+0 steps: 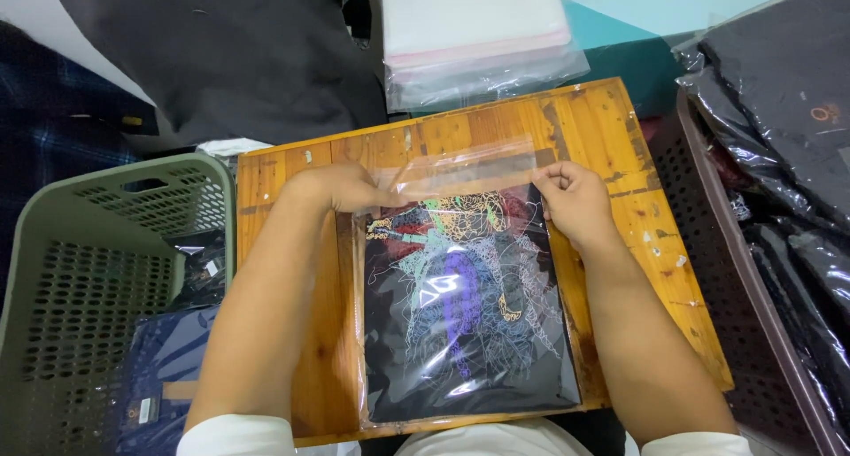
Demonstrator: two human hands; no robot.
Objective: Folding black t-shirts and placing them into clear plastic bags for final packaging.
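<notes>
A folded black garment with a multicoloured print (465, 305) lies inside a clear plastic bag (390, 367) on a small wooden table (611, 137). My left hand (341, 189) presses on the bag's top left corner, fingers on the clear flap (469, 166). At the top right corner my right hand (575, 201) pinches the flap's edge. The flap lies flat on the wood beyond the garment.
A green perforated basket (80, 288) at left holds bagged dark garments. A brown basket (753, 270) at right is full of black bagged garments. A stack of empty clear bags (478, 31) lies beyond the table, dark cloth (221, 49) at top left.
</notes>
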